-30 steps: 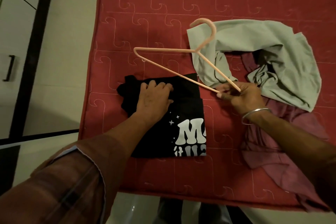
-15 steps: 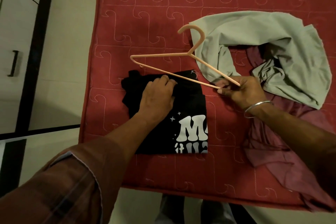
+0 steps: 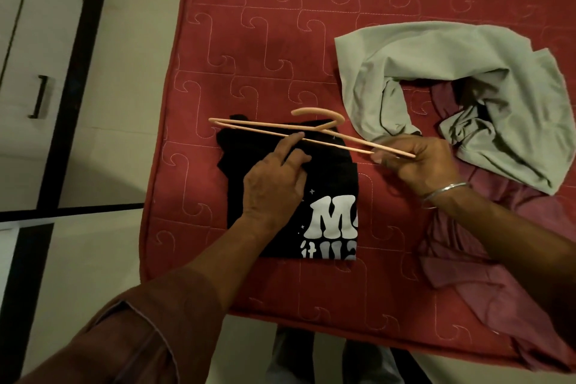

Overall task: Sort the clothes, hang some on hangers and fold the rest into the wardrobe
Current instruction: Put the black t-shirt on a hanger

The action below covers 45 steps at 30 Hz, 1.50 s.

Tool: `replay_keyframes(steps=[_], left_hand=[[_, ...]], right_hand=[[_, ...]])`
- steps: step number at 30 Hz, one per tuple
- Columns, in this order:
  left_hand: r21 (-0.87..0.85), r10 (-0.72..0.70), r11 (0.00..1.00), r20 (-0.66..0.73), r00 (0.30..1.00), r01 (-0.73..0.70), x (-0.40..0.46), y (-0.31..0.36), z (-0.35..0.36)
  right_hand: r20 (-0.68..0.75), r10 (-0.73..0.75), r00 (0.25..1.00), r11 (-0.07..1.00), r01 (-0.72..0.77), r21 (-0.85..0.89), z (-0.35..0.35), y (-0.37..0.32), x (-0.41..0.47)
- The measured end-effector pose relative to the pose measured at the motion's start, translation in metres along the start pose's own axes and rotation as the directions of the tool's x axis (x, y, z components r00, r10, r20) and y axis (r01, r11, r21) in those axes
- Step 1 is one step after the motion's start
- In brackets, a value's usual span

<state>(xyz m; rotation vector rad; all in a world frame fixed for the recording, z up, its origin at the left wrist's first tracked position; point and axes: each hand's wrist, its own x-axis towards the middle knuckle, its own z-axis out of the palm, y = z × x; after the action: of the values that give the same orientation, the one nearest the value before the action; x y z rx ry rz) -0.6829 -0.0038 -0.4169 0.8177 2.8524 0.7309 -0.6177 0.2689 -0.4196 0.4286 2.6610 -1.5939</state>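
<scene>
Nearest the camera: a brown sleeve [image 3: 131, 337] covers the left forearm, which reaches up over the near edge of a red quilted mattress [image 3: 249, 40]. Left hand [image 3: 274, 184] sits above a folded black T-shirt [image 3: 330, 178] with white lettering, which lies flat on the mattress near its front edge. The left index finger is extended and its tip touches the lower bar of a pink hanger [image 3: 280, 128]; the other fingers are loosely bent and hold nothing. Whether they rest on the shirt cannot be told. Right hand [image 3: 417, 162], with a metal bangle [image 3: 442, 193] at the wrist, grips the right end of the hanger, fingers curled round where the bar and shoulder arm meet. The hanger is held nearly flat and edge-on above the far edge of the black T-shirt, its hook [image 3: 324, 114] pointing away from the person and curving left. Under and beside the right forearm lies a crumpled maroon garment [image 3: 486, 265], spread towards the right front corner of the mattress. Beyond the right hand, a rumpled pale green garment [image 3: 452, 72] lies partly over the maroon one; its nearest fold is just beside the hanger's hook. To the far left, off the mattress, a pale floor and a wardrobe door with a dark handle [image 3: 39, 97].
</scene>
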Motion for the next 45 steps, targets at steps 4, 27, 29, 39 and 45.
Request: replay_keyframes(steps=[4, 27, 29, 39, 45], left_hand=[[-0.052, 0.031, 0.998, 0.018, 0.999, -0.03, -0.004, 0.005, 0.005], [-0.137, 0.091, 0.986, -0.016, 0.996, -0.093, -0.018, 0.054, 0.015], [-0.106, 0.007, 0.994, 0.188, 0.982, 0.013, -0.007, 0.046, 0.022], [-0.416, -0.257, 0.877, 0.019, 0.966, 0.242, -0.095, 0.077, -0.004], [-0.786, -0.964, 0.201, -0.053, 0.26, 0.585, -0.091, 0.023, -0.023]], right_hand=[[0.0, 0.036, 0.999, 0.999, -0.036, -0.038, -0.007, 0.009, -0.002], [0.364, -0.232, 0.902, 0.87, 0.36, -0.338, -0.002, 0.002, 0.0], [0.394, -0.22, 0.892, 0.839, 0.379, -0.39, 0.002, 0.003, 0.004], [0.387, -0.272, 0.881, 0.8, 0.431, -0.418, 0.007, 0.008, -0.021], [0.509, -0.253, 0.823, 0.72, 0.512, -0.469, 0.009, 0.019, -0.032]])
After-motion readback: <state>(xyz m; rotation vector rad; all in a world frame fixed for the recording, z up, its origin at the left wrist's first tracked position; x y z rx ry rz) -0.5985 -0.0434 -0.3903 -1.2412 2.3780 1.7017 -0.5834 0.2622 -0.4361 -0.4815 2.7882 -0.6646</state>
